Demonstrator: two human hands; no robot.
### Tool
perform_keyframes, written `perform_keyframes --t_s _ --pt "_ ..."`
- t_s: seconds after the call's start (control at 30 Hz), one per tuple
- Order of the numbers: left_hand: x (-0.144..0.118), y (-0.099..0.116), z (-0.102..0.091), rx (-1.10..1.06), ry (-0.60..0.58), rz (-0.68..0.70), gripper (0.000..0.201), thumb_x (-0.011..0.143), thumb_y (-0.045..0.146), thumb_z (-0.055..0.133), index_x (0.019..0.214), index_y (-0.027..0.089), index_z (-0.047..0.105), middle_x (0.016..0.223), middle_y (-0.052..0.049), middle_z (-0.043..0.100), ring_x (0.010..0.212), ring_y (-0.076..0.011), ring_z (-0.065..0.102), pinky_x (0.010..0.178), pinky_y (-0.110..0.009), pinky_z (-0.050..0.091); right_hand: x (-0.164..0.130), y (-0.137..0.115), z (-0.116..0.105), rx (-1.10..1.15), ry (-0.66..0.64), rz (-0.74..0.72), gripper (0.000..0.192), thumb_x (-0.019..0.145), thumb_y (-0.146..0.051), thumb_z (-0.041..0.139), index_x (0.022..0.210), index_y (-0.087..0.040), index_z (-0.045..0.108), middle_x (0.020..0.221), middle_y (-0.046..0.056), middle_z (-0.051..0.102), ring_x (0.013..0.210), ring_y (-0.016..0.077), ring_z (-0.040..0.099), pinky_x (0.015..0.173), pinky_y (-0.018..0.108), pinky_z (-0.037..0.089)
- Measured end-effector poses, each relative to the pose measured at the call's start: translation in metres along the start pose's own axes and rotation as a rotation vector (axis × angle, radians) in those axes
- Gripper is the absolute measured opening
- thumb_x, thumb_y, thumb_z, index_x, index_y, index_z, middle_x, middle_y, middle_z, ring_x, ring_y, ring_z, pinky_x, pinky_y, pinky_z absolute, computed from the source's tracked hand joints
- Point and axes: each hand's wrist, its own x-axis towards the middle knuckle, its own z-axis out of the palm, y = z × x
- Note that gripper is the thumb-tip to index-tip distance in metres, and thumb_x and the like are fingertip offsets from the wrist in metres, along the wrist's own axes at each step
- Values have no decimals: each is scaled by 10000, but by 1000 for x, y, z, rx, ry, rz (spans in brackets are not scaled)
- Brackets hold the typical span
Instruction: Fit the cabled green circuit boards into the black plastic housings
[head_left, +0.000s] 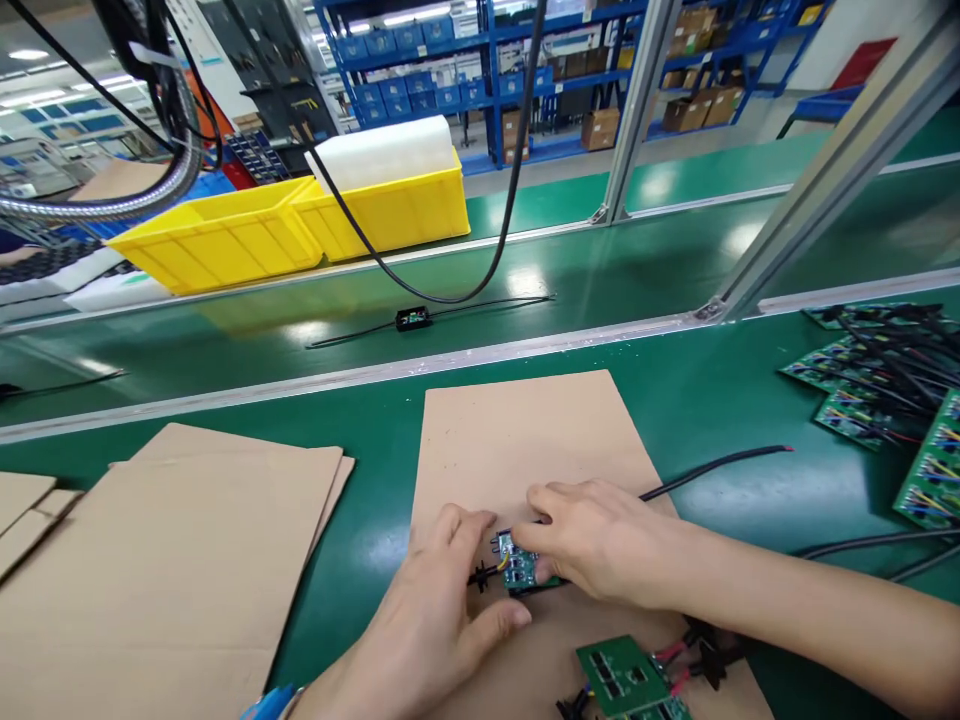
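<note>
Both hands meet over a small green circuit board [519, 568] that lies near the front of a tan cardboard sheet [517, 440] on the green desk [697, 400]. The left hand [427, 620] comes in from below, its fingers [459, 528] loosely curled and only partly open, the thumb stretched out along the cardboard just under the board and the forefinger reaching the board's left end, where a short black plug [480, 577] juts out. The right hand [600, 540] lies across the board from the right with its fingers [547, 500] bent down and close together, pressing on the board's top and far edge; it covers most of the board, so whether it pinches the board or merely rests on it cannot be told. A black cable with a red tip [720, 465] runs out from under the right hand toward the right. Nearer the person, a second green circuit board with red and black leads [622, 675] lies on the same cardboard, its lower part cut off by the picture's edge. At the right edge a heap of green circuit boards with black wires [885, 390] is partly out of view. To the left lie flat cardboard sheets [172, 560]. Beyond the rail, a small black module with thin wires [413, 319] sits on the conveyor, and behind it stand yellow plastic bins [300, 225].
</note>
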Motion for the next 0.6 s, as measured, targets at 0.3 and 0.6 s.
perform_keyframes --t_s 0.3,0.6 --pt "10 -9 14 62 -27 40 496 792 304 671 1250 250 490 1143 -65 554 971 -266 624 809 -426 525 9 4 -12 -63 -61 -55 97 888 -175 574 962 -238 587 886 29 522 601 147 444 493 281 139" --pt "9 -8 14 135 9 69 492 790 316 665 1249 227 510 1121 -81 591 915 -266 663 748 -394 563 4 4 5 -14 -12 -69 59 915 -226 570 857 -235 571 847 11 475 590 147 411 491 301 106"
